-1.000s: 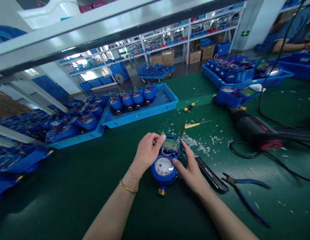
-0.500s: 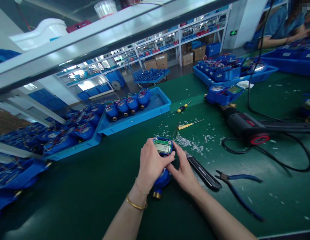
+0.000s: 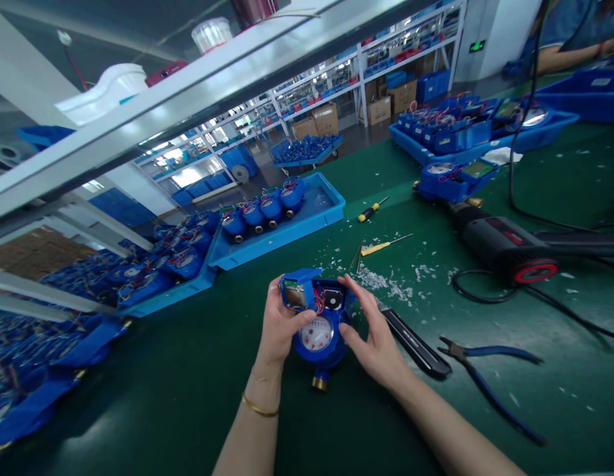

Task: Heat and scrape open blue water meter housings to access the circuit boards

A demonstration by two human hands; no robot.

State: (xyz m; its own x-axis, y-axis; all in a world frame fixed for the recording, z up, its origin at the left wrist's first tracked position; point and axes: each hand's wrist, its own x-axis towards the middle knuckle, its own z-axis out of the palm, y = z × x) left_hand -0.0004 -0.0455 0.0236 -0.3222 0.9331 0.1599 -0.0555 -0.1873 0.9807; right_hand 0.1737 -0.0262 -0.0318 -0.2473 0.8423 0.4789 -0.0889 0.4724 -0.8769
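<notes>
Tray (image 3: 281, 239) with four meters (image 3: 252, 213); left hand (image 3: 275, 330), fingers clamped on the display (image 3: 294, 293), tilted aside; meter (image 3: 316, 336) on the bench (image 3: 188, 403), its box (image 3: 351, 301) open, not yet closed; right hand (image 3: 379, 340), fingers apart, at the meter's edge.

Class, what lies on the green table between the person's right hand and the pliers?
A black utility knife lies between the right hand and the pliers, as the head view shows.
</notes>
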